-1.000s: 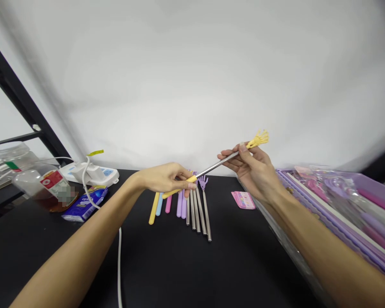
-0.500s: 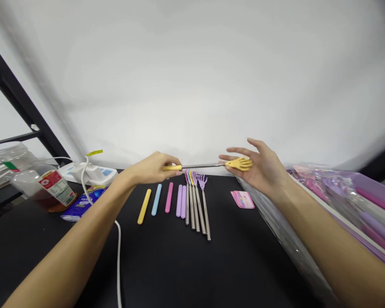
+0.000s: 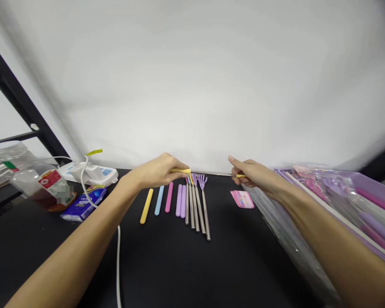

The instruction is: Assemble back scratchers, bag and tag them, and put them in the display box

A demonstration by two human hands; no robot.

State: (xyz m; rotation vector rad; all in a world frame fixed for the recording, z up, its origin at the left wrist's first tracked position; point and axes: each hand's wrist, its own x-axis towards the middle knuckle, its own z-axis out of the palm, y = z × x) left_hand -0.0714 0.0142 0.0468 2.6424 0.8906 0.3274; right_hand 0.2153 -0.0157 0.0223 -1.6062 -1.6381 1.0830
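My left hand (image 3: 158, 171) is closed round the yellow handle of a telescopic back scratcher (image 3: 208, 173), held level above the black table (image 3: 167, 265). My right hand (image 3: 252, 174) is closed over its yellow claw end, with the steel shaft stretched between both hands. Below them lie several loose handle sleeves (image 3: 167, 199) in yellow, blue, pink and purple. Beside those lie several steel scratcher rods (image 3: 197, 207) with purple claw heads.
A pink card packet (image 3: 243, 199) lies right of the rods. A purple tray of wrapped scratchers (image 3: 336, 201) runs along the right edge. At left stand a labelled jar (image 3: 48, 186), a blue tissue pack (image 3: 83, 204), a white device (image 3: 90, 172) with a cable (image 3: 118, 256), and a black shelf frame (image 3: 16, 102).
The scratcher has swung from tilted up to level. My right hand let go and opened half a second ago, then closed over the claw end. The loose sleeves are now uncovered.
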